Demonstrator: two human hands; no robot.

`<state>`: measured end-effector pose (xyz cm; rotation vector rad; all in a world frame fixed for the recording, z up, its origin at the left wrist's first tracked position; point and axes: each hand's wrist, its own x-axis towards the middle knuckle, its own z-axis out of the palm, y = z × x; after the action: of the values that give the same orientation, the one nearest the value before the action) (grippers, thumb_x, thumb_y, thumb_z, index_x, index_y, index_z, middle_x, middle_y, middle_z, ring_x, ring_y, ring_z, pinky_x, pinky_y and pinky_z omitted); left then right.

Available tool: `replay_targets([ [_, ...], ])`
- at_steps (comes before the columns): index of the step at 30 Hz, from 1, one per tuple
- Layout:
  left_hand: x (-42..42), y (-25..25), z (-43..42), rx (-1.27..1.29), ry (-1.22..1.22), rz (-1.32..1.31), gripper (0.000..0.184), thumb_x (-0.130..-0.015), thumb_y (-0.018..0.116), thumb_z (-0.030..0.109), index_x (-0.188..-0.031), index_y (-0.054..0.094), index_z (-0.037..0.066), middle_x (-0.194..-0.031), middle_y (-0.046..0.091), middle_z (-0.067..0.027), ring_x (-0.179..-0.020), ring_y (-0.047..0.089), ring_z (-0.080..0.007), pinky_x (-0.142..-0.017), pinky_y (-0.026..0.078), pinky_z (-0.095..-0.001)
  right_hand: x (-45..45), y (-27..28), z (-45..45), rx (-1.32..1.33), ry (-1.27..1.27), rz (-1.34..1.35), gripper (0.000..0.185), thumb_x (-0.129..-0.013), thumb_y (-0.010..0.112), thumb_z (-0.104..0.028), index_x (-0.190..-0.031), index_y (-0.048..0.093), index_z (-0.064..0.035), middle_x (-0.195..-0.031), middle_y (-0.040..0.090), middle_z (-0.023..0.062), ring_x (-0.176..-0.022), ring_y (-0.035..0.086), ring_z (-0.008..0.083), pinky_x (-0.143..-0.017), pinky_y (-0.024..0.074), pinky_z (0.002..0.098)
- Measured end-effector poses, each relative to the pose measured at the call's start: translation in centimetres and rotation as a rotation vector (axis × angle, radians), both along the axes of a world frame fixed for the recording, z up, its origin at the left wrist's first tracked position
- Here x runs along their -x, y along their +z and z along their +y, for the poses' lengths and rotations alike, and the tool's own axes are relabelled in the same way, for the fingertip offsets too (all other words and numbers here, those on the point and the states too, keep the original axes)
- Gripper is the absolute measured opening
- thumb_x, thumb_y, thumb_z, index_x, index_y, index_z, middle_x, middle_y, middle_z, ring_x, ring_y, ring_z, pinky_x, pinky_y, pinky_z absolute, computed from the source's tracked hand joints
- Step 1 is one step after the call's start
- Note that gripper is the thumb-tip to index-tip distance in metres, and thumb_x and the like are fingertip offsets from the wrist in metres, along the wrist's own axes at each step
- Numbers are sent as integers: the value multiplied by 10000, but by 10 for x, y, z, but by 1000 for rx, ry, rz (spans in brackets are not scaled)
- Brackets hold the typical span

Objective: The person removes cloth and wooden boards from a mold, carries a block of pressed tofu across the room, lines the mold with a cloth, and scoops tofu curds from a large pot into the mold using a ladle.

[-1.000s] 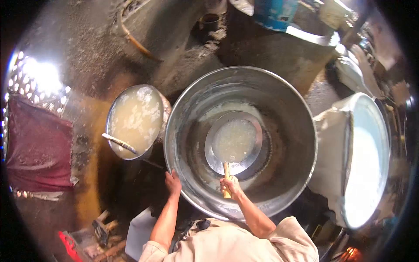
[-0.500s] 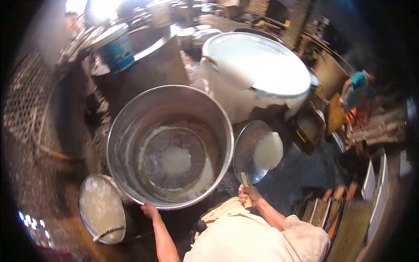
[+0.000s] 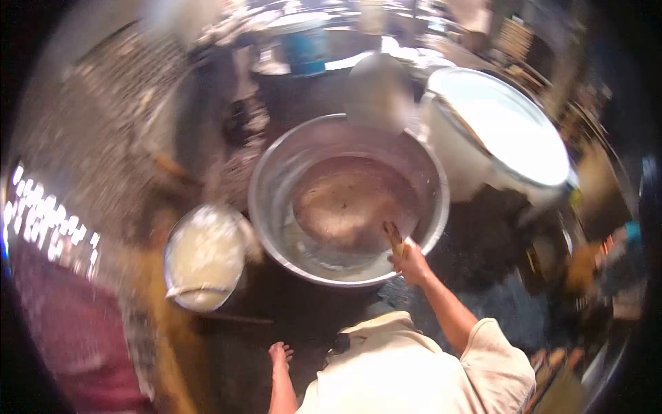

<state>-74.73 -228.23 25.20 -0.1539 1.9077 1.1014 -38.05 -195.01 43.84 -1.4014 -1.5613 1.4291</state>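
My right hand (image 3: 409, 263) is closed round the short wooden handle (image 3: 394, 238) of a wide round metal pan (image 3: 345, 203). The pan is over the inside of a large metal pot (image 3: 265, 234), its surface brownish and blurred. My left hand (image 3: 281, 353) hangs below the pot, away from its rim, with fingers apart and nothing in it. Left of the pot stands a bucket (image 3: 207, 255) of cloudy, pale liquid with a stick lying across it.
A big pale vat (image 3: 462, 148) with a bright white top stands at the upper right. Behind the pot is a blue bucket (image 3: 305, 52). Dark red cloth (image 3: 76, 331) lies at the lower left, and wood pieces are at the lower right.
The pan went from inside the pot out to its right, where pale liquid left it, and is now back over the pot. My left hand has let go of the rim.
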Motion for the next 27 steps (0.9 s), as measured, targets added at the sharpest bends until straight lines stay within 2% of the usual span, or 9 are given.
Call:
replay_targets([
  [4, -35, 4, -111, -130, 497, -48, 332, -820, 497, 267, -1093, 478, 79, -934, 569, -96, -680, 574, -224, -548, 442, -355, 143, 43, 72, -687, 367, -172, 415, -709, 638, -106, -1029, 374, -97, -763, 585, 179, -734, 588, 400, -612, 447, 477],
  [10, -140, -69, -255, -217, 1106, -256, 230, -816, 530, 290, -981, 487, 135, -880, 546, -57, -740, 555, -226, -624, 454, -382, 312, 40, 70, -1055, 1012, -481, 378, -661, 652, -111, -967, 435, -155, -703, 598, 138, -686, 595, 377, -549, 437, 450],
  [12, -211, -65, -271, -962, 920, -82, 219, -803, 547, 293, -943, 497, 132, -869, 559, -48, -710, 568, -230, -576, 468, -366, 344, -4, 76, -1165, 1243, -482, 383, -639, 667, -110, -963, 470, -163, -690, 598, 132, -670, 600, 360, -535, 438, 444],
  [15, -236, -66, -246, -414, 1128, -224, 203, -805, 546, 289, -927, 494, 135, -825, 558, -38, -668, 568, -218, -535, 461, -343, 364, -16, 59, -1171, 1462, -747, 302, -718, 626, -267, -1014, 587, -220, -725, 623, 78, -733, 628, 277, -585, 483, 400],
  [21, -209, -61, -171, -160, 1043, -247, 173, -808, 545, 281, -894, 489, 142, -739, 556, -20, -583, 567, -194, -452, 447, -299, 355, 3, 40, -1157, 1803, -908, 312, -806, 486, -422, -959, 654, -208, -889, 636, 62, -848, 619, 232, -689, 479, 486],
  [22, -187, -50, -148, -146, 982, -221, 168, -809, 544, 280, -889, 488, 143, -725, 555, -17, -569, 567, -190, -438, 445, -292, 361, -26, 40, -1248, 1751, -912, 285, -819, 494, -386, -966, 650, -199, -901, 626, 57, -908, 597, 261, -683, 464, 549],
  [23, -162, -40, -122, -140, 909, -180, 163, -809, 544, 279, -883, 487, 145, -710, 555, -14, -555, 567, -186, -425, 443, -284, 356, -54, 41, -1556, 1607, -712, 264, -788, 512, -403, -787, 670, -191, -763, 623, 32, -818, 594, 211, -624, 418, 464],
  [25, -115, 28, -38, -76, 709, 3, 178, -808, 529, 291, -894, 482, 142, -691, 544, -12, -538, 549, -165, -416, 426, -271, 351, -19, 39, -1321, 1718, -826, 182, -761, 562, -329, -823, 654, -184, -878, 619, 37, -830, 564, 228, -689, 389, 495],
  [27, -69, 35, 22, -237, 582, -2, 191, -810, 551, 270, -914, 486, 124, -731, 548, -22, -562, 550, -157, -434, 428, -266, 326, -13, 57, -1341, 1304, -429, 203, -691, 607, -276, -859, 622, -163, -836, 594, 38, -821, 538, 217, -735, 379, 465],
])
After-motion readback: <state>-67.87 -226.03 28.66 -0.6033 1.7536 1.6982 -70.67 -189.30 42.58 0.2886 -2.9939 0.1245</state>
